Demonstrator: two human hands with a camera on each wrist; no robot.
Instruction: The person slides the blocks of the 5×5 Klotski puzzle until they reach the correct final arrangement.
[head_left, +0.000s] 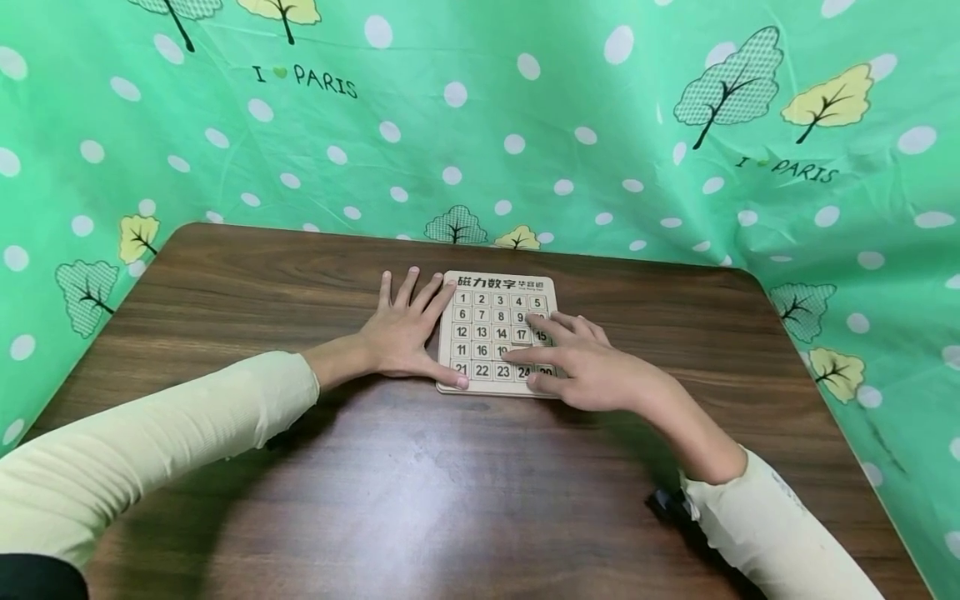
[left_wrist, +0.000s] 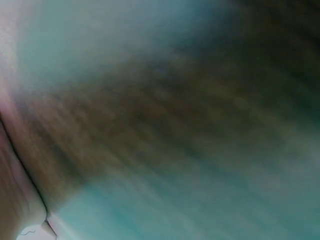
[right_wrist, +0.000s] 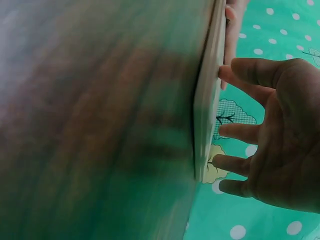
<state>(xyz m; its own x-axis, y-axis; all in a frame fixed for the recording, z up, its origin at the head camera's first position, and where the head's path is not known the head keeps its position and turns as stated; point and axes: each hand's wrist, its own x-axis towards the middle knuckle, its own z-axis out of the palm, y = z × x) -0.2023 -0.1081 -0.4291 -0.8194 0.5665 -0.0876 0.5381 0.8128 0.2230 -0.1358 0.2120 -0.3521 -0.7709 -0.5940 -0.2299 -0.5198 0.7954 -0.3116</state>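
A pale wooden number slide puzzle [head_left: 487,389] lies on the dark table, its numbered tiles in rows below a printed heading. Spread wide at its left side, my left hand [head_left: 397,337] rests the thumb on the lower left corner, with the index fingertip at the upper left edge. From the right, my right hand [head_left: 596,367] reaches over the tiles, fingers extended. One fingertip touches beside the 19 tile [head_left: 502,351]; the thumb is by the 24 tile [head_left: 523,372]. That hand covers some right-hand tiles. In the right wrist view, the puzzle's edge [right_wrist: 202,125] faces the right hand's fingers.
The brown wood-grain table [head_left: 360,500] stretches around the puzzle. A green dotted curtain [head_left: 480,125] with tree prints hangs behind and at both sides. A dark object [head_left: 663,504] shows by the right sleeve. The left wrist view is mostly blurred.
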